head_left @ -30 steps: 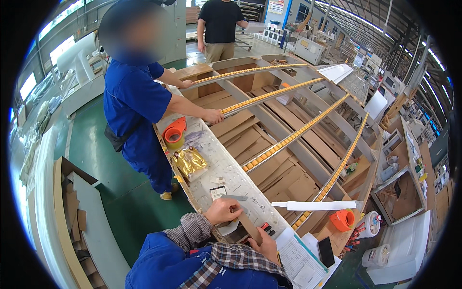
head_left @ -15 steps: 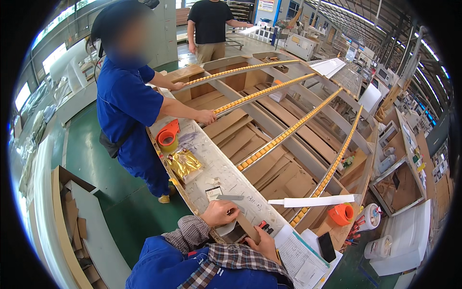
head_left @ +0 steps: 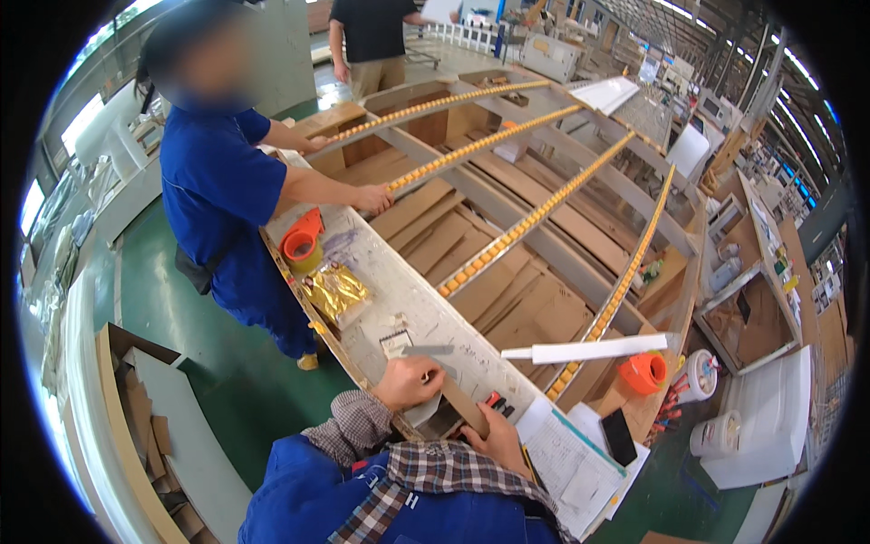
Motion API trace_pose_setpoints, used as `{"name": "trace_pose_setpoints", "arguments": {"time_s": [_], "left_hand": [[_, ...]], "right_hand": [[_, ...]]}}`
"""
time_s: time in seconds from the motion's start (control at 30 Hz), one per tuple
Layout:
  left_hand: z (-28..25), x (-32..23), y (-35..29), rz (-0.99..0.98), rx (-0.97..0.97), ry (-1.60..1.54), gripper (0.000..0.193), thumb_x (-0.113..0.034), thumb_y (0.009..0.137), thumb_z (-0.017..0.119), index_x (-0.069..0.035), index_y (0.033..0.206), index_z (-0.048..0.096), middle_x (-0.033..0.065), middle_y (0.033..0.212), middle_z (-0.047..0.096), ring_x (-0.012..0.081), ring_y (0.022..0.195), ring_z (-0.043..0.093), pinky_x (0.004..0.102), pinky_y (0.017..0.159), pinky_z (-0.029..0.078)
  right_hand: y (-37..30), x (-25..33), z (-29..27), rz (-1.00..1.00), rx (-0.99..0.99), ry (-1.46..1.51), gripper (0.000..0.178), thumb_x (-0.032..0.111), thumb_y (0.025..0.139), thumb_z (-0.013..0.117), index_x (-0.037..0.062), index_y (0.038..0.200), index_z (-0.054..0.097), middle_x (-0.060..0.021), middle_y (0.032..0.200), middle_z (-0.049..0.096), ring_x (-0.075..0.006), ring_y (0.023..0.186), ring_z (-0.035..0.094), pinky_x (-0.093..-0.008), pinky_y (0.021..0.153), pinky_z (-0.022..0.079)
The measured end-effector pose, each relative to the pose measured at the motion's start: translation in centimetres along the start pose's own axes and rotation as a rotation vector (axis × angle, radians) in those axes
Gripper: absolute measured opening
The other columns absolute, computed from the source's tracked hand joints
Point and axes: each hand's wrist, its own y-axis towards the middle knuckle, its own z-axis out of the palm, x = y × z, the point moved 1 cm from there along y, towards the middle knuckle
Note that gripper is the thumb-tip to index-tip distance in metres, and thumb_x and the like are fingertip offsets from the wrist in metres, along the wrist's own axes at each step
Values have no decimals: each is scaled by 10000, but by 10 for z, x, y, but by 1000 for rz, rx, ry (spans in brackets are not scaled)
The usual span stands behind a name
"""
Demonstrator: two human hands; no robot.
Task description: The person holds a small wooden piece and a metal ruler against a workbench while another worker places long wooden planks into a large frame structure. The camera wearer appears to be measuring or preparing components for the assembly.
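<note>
My left hand [head_left: 408, 383] is closed, fingers curled in a pinch beside the upper end of a flat brown strip [head_left: 464, 406]. What those fingers hold, if anything, is too small to make out. My right hand [head_left: 500, 442] grips the strip's lower end, thumb along its edge. Just beyond my left hand lies a flat grey metal piece [head_left: 430, 350], and a small notepad [head_left: 395, 343] is beside it. A red and black tool [head_left: 497, 404] rests close to my right hand. Under my hands, part of the white work ledge [head_left: 362, 263] is hidden.
A co-worker in blue [head_left: 222, 190] touches the yellow roller tracks [head_left: 517, 234] at left. Along the ledge sit an orange tape dispenser [head_left: 301, 239] and a gold packet [head_left: 335, 292]. To my right are papers [head_left: 566, 462], a phone [head_left: 619, 441] and an orange tape roll [head_left: 642, 373].
The view has shifted slightly, and my hands stay around the brown strip with little movement. In the background, the person in black now holds a white sheet differently.
</note>
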Motion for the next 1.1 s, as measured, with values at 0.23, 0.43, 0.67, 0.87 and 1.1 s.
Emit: {"name": "trace_pose_setpoints", "arguments": {"time_s": [0.23, 0.43, 0.67, 0.87, 1.1], "left_hand": [[2, 9, -7, -213, -33, -53, 141, -106, 762, 590, -34, 861, 659, 137, 648, 617, 278, 562, 618, 337, 527, 492], [-1, 17, -7, -285, 56, -169, 225, -59, 806, 508, 40, 961, 638, 148, 694, 652, 212, 610, 650, 293, 569, 515], [0, 18, -6, -299, 65, -231, 227, -52, 820, 492, 30, 965, 646, 147, 714, 668, 226, 625, 662, 298, 584, 528], [-2, 16, -4, -336, 114, -222, 243, -19, 785, 495, 36, 970, 644, 140, 812, 674, 204, 716, 658, 284, 642, 521], [-3, 12, 6, -325, 342, -486, 469, 42, 690, 524, -15, 1154, 565, 84, 1030, 604, 162, 920, 553, 265, 803, 458]], "right_hand": [[-1, 21, -16, 63, -16, -18, 556, 277, 750, 723, 27, 1193, 498, -180, 1075, 583, -349, 983, 566, -394, 799, 475], [1, 24, -16, 141, -9, -1, 516, 267, 761, 719, 29, 1174, 523, -161, 1059, 606, -339, 960, 588, -381, 787, 484], [1, 24, -17, 150, 8, -9, 511, 241, 754, 727, 71, 1197, 537, -158, 1074, 614, -329, 943, 607, -372, 773, 497], [1, 24, -18, 133, -6, -7, 488, 200, 757, 715, 91, 1201, 545, -162, 1059, 621, -329, 912, 618, -371, 754, 505], [1, 25, -18, 141, -13, 11, 477, 180, 763, 697, 91, 1205, 540, -163, 1039, 622, -327, 905, 618, -369, 753, 506]]}}
